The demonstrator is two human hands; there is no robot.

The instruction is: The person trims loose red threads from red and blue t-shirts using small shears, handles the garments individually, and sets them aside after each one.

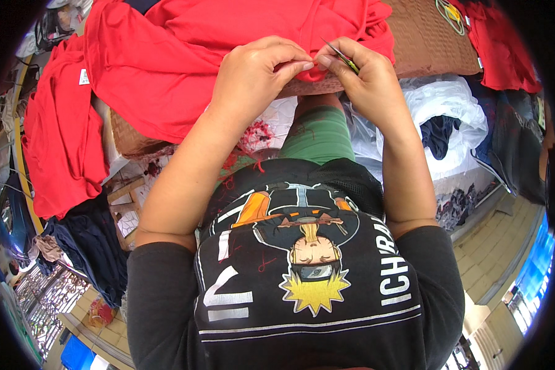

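Note:
A large red garment (166,68) lies spread and bunched in front of me, its near edge hanging over. My left hand (256,71) is closed in a pinch at the garment's edge. Just beside it, my right hand (367,71) also pinches at the red cloth, with the two sets of fingertips almost touching. Tucked in the right hand is a slim pair of thread snips (350,64), dark with a yellow-green part. Their pointed tip sticks out past the fingers toward the upper left. Any thread between the fingertips is too small to make out.
The garment rests on a brown cloth-covered surface (428,40). More red garments (61,135) hang at the left, and another red garment (502,49) lies far right. A white plastic bag (441,102) holds dark cloth. Red thread scraps (256,137) litter the area below.

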